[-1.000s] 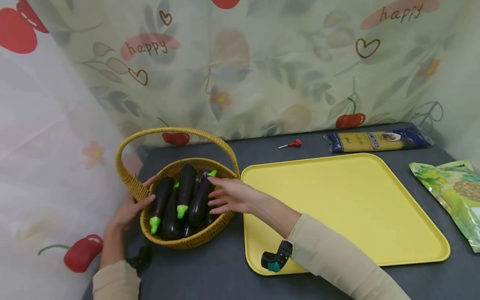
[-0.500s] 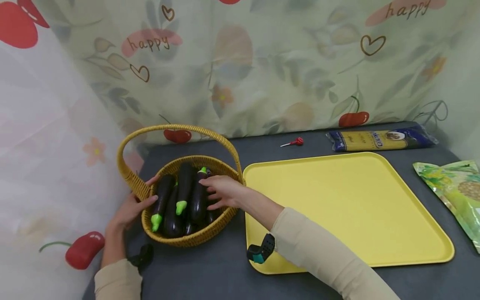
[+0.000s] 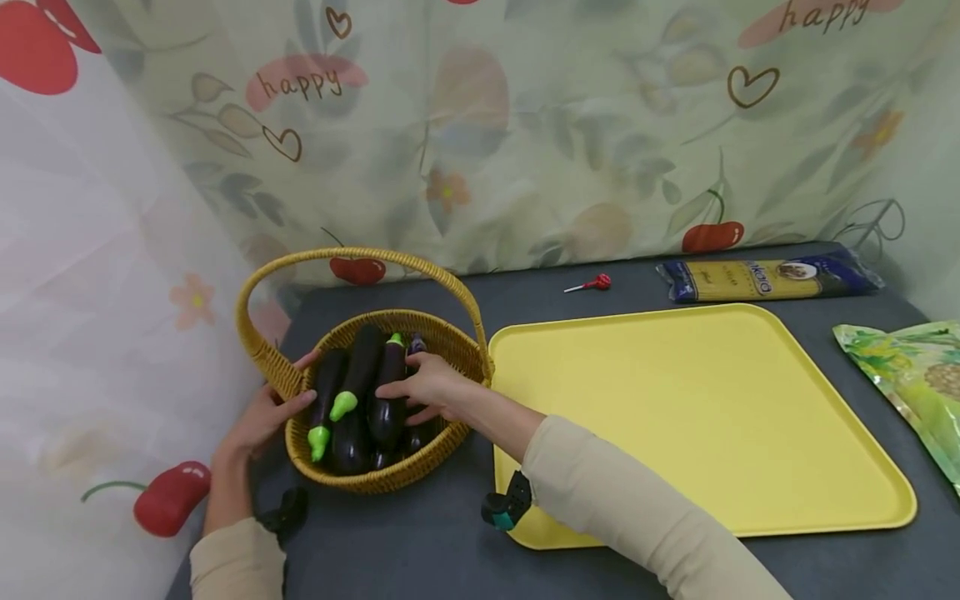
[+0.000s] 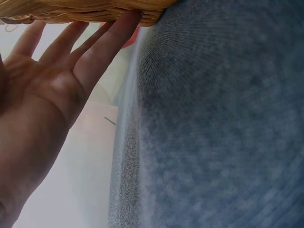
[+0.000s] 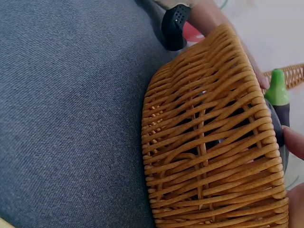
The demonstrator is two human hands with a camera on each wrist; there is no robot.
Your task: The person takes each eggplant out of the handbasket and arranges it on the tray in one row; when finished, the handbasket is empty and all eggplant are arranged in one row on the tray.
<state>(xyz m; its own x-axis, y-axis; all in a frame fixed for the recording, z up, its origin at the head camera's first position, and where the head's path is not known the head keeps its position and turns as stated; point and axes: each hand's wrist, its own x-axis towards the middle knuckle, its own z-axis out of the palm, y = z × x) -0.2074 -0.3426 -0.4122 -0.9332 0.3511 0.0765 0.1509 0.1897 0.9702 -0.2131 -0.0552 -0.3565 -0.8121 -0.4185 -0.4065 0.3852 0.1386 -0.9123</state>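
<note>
A wicker basket (image 3: 382,482) with a tall arched handle stands at the left of the table, filled with several dark eggplants with bright green stems. My left hand (image 3: 258,421) holds its left side at the handle's foot, thumb at the rim; the left wrist view shows the fingers (image 4: 102,54) against the woven wall (image 4: 80,16). Inside, my right hand (image 3: 438,387) grips an eggplant (image 3: 387,421), thumb across it and fingers along its right side. Another eggplant (image 3: 360,367) leans just left of it. In the right wrist view the basket wall (image 5: 213,137) hides most of the contents.
A yellow tray (image 3: 675,408) lies right of the basket, under my right forearm. Behind it are a red lollipop (image 3: 596,282) and a pack of spaghetti (image 3: 765,277). A green bag (image 3: 907,367) lies at the far right. Patterned cloth hangs behind the table.
My right hand has moved left and deeper into the basket, its thumb now across an eggplant. That eggplant stands more upright, and its neighbour's green stem has shifted left. My left hand stays put.
</note>
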